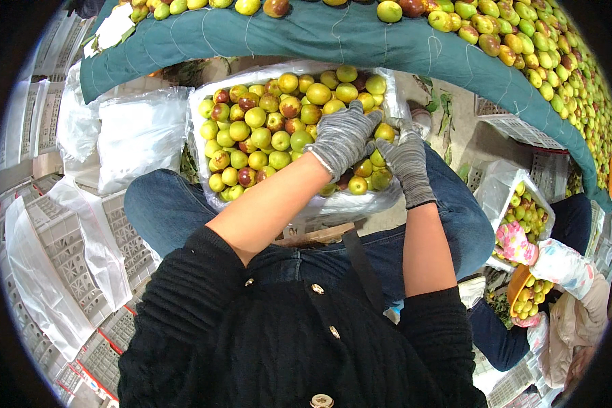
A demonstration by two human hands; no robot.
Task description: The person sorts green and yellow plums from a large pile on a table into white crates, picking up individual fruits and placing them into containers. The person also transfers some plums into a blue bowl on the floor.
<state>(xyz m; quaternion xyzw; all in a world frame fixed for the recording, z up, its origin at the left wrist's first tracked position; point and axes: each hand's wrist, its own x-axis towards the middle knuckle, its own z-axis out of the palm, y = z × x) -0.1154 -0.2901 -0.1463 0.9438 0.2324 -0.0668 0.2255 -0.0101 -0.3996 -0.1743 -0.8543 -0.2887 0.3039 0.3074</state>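
Observation:
Before me stands a crate lined with clear plastic film, filled with round green and red-brown fruit that look like fresh jujubes. My left hand, in a grey knit glove, lies over the fruit in the right half of the crate. My right hand, gloved alike, is at the crate's right edge, beside the bunched liner. One yellow-green jujube shows between the two hands. The fingers are partly hidden, so whether either hand grips a fruit or the film cannot be made out.
A sloping bed padded with green cloth holds many jujubes ahead and right. Folded plastic bags and white perforated crates stand left. At right, a person's flower-patterned glove reaches into another lined crate, near an orange basket.

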